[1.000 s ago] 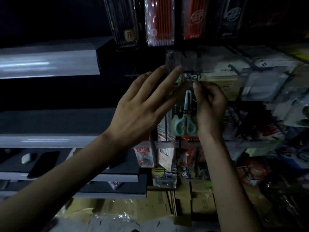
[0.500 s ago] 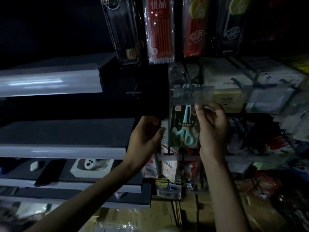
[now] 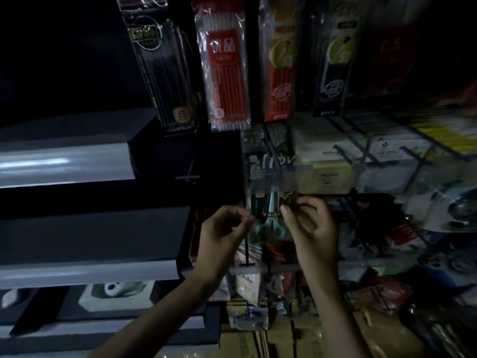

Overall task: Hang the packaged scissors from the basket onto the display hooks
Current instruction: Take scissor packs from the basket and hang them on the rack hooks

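**Hanging step, close to done**

You were at the hanging step. The scissors pack (image 3: 269, 220) sat just under the clear price strip (image 3: 284, 180), and how it hung was hidden behind that strip. Your right hand (image 3: 313, 228) pinched the pack's right edge. Your left hand (image 3: 224, 229) was curled at its left edge, though I cannot tell if it gripped. The next move likely called for confirming the pack was seated, then letting go. A second earlier, your left hand was spread flat over the pack's top.
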{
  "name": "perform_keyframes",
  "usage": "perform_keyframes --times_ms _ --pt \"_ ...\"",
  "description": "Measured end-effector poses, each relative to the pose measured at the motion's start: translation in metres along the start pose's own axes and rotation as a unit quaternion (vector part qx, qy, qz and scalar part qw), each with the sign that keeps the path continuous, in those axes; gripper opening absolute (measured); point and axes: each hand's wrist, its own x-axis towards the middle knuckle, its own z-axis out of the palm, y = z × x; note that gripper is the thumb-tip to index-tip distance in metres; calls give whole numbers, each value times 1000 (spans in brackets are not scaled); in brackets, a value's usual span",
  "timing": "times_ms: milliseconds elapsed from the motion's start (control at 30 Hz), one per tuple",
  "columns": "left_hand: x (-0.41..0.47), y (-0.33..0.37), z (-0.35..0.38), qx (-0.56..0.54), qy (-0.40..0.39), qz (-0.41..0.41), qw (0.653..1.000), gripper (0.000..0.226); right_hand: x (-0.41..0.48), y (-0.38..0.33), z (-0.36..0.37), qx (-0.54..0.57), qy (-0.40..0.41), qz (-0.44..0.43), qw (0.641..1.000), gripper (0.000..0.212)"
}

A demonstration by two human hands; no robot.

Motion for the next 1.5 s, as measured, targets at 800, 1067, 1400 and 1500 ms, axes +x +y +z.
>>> perform_keyframes --times_ms 800,1067,1400,1500 --pt "11 -12 15 -20 30 -37 999 4 12 23 -15 -152 -35 24 988 26" --pt "37 -10 15 33 73 -5 997 7 19 21 7 -186 33 -7 982 32" --pt "31 -33 17 85 50 29 995 16 18 35 6 -226 -35 4 973 45" --pt "27 -36 19 94 22 33 995 27 17 34 8 -224 -62 2 973 56"
